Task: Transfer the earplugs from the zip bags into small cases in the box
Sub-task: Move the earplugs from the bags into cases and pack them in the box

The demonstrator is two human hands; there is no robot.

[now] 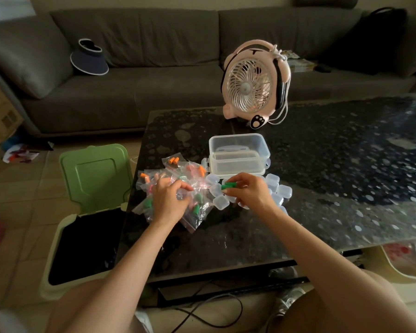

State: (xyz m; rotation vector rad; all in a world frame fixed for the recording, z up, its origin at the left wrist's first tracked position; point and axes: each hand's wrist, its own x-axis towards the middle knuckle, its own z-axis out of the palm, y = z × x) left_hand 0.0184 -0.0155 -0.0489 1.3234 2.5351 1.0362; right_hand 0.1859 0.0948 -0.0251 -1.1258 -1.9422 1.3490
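Note:
A heap of small clear zip bags (178,181) with orange and green earplugs lies on the dark table. My left hand (169,200) rests on the heap and pinches one clear bag near its top. My right hand (249,192) pinches green earplugs (229,186) just above a cluster of several small clear cases (277,188). One closed case (221,202) sits between my hands. Behind the cases stands the clear plastic box (238,153), open at the top, with its lid under it.
A pink desk fan (252,86) stands at the table's far edge. An open green-lidded bin (91,212) sits on the floor against the table's left side. A grey sofa (154,68) runs behind. Cables lie on the floor by my knees.

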